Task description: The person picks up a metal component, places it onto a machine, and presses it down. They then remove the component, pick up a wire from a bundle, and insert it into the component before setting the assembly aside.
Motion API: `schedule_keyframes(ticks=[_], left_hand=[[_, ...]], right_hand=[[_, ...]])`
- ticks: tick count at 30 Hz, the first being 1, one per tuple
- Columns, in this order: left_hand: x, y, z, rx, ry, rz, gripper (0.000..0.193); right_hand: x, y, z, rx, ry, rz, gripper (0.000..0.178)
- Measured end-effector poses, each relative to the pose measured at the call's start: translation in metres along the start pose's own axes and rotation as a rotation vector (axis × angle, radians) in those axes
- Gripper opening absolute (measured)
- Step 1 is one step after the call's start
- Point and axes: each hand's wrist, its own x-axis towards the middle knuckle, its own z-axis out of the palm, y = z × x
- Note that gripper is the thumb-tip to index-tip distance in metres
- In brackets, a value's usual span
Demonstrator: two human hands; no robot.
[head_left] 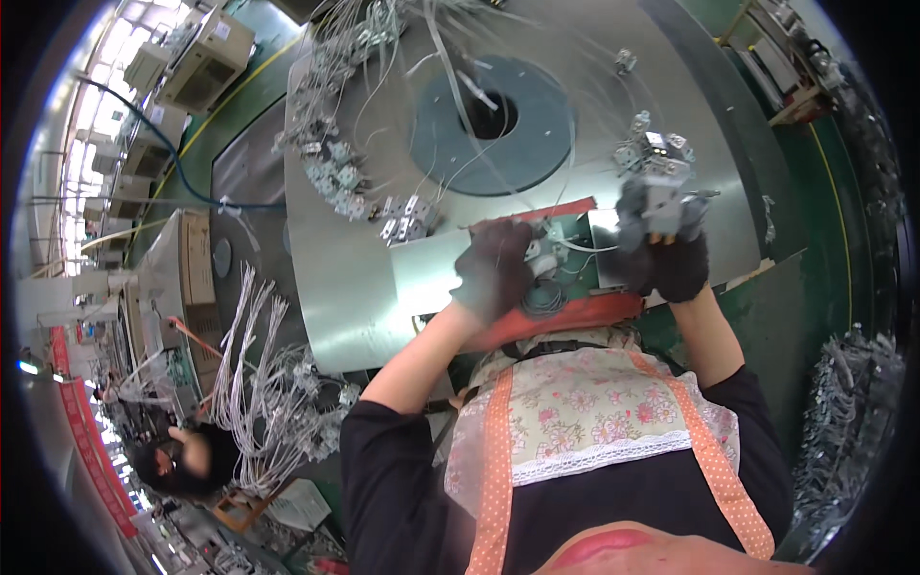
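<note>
Apron: nearest the camera, a floral apron (589, 412) with orange dotted straps (494, 460) covers the person's front, between dark sleeves (388, 460).
Far left: a co-worker (192, 458) in dark clothing shows by the lower rim.
Cable bundle: pale cables (251, 359) sprawl beside the table, running to light connectors (307, 407).
Table: bright metal top (335, 297); an arc of strung connectors (335, 177) lines its left part, and a group of metal blocks (407, 218) sits near the left hand.
Disc: a blue-grey round plate (441, 144) with a dark centre lies beyond the hands, thin wires crossing it.
Left hand: dark-gloved (496, 268), just beside white fittings (546, 257); blur hides its grip, so I cannot tell whether it is closed on them.
Recess: red-edged (575, 312), between the hands, with the white fittings inside.
Right hand: dark-gloved (676, 261), its grip closed around a grey block (663, 206), blurred.
Past the block: a cluster of metal connectors (659, 146) on the table.
Far right: green floor (805, 307) and a heap of grey parts (848, 422).
</note>
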Motion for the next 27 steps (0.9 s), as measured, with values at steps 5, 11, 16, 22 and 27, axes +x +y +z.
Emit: schedule_keyframes(ticks=[5, 11, 16, 22, 27], left_hand=[[0.030, -0.024, -0.010, -0.341, -0.194, -0.251, 0.038], [0.076, -0.091, -0.054, 0.131, -0.437, -0.367, 0.030], [0.055, -0.148, -0.034, 0.552, -0.285, -0.312, 0.036], [0.040, -0.136, -0.029, 0.305, -0.114, -0.140, 0.034], [0.030, -0.088, -0.036, 0.309, 0.270, 0.090, 0.028]], right_hand=[[0.021, -0.017, 0.000, 0.496, -0.407, 0.263, 0.067], [0.039, 0.001, 0.058, -1.644, -0.455, -0.510, 0.038], [0.051, 0.035, 0.064, -1.939, -0.521, -0.407, 0.027], [0.057, 0.044, 0.075, -2.125, -0.512, -0.306, 0.023], [0.042, 0.066, 0.061, -2.053, -0.330, -0.285, 0.040]])
